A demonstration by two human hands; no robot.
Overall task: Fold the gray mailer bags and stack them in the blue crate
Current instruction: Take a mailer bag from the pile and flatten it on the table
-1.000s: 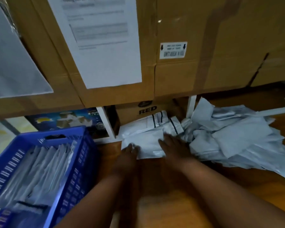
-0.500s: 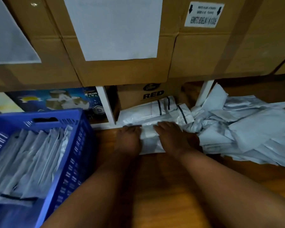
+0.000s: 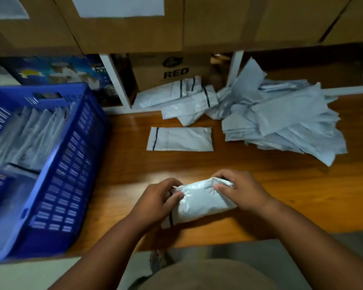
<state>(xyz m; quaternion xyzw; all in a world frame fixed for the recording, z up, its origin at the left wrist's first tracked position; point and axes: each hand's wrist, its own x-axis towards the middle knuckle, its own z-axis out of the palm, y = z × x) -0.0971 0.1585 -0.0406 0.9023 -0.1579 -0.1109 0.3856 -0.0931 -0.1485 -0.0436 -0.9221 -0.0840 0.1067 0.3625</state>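
On the wooden floor, both our hands, left and right, pinch a gray mailer bag mid-fold, and next we likely carry it left into the blue crate.

The mailer bags are light gray with a thin black stripe. The crate is blue. The floor is shiny orange-brown wood. The boxes are brown.

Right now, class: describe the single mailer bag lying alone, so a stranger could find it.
Start at the blue crate on the left, then look right across the wooden floor. The lone mailer bag lies flat before the loose pile, touching nothing.
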